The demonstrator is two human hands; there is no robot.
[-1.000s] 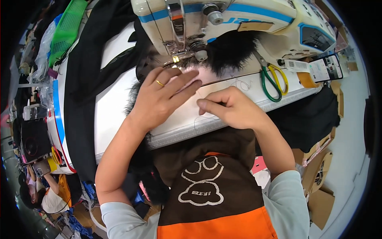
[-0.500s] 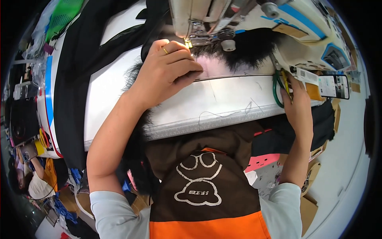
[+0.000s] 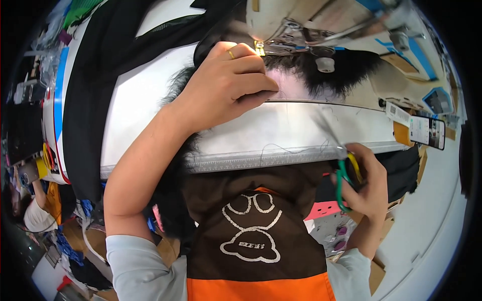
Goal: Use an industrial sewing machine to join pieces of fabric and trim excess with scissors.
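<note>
Left forearm (image 3: 145,160) angles up from 8 o'clock; left hand (image 3: 228,83) at 12, back up, fingers bunched narrow by the pink-backed black fur piece (image 3: 346,75), which spreads toward 2; can't tell if pinching. Right hand (image 3: 370,180) at 3, fingers around green-and-yellow-handled metal scissors (image 3: 341,164), blades toward 11. White, ruler-edged desk (image 3: 145,95); cream-and-blue sewing machine (image 3: 346,20) at 1; cream-topped person (image 3: 39,215) at 8; black-edged phone (image 3: 428,132) at 3.

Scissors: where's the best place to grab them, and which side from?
Probably take the scissors by the handle loops, from the picture's lower right, where the right hand holds them. The blurred blades point up and left, away from that side; the loops suit fingers.
</note>
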